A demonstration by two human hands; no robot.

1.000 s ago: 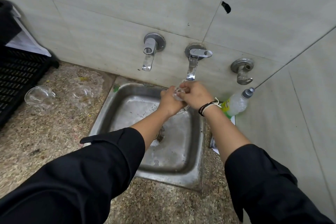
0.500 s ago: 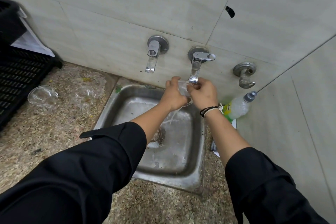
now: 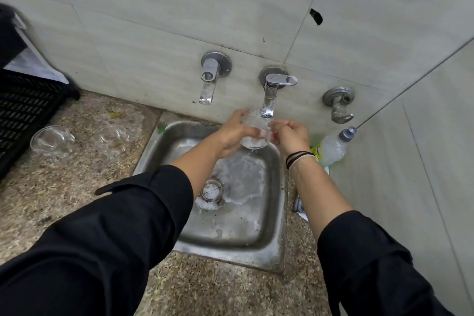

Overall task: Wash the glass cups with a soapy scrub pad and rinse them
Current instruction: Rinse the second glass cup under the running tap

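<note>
From the head camera, one glass cup (image 3: 254,133) is held over the steel sink (image 3: 278,213), just under the spout of the middle tap (image 3: 269,100). The left hand (image 3: 234,133) grips the cup, its fingers wrapped round the far side and the thumb across the near side. The right hand (image 3: 292,136) is at the cup's right edge with its fingers curled; they meet the glass there, but whether they pinch the rim or only touch it I cannot tell. The cup looks tilted, its mouth turned toward the tap. Water spreads across the sink floor near the drain (image 3: 211,191).

Three wall fittings show on the tiled wall: the left tap (image 3: 209,79), the middle one over the cup, and a third fitting (image 3: 339,105) to the right. Two more glass cups (image 3: 52,141) (image 3: 112,140) sit apart from each other on the speckled counter (image 3: 77,187), left of the sink. A black crate (image 3: 23,110) stands at the far left edge, near the outer cup. One squeeze bottle (image 3: 333,147) with a grey cap lies beside the sink in the right corner. The right wrist wears dark and pale bands (image 3: 300,158). Both arms are in black sleeves (image 3: 115,238).
</note>
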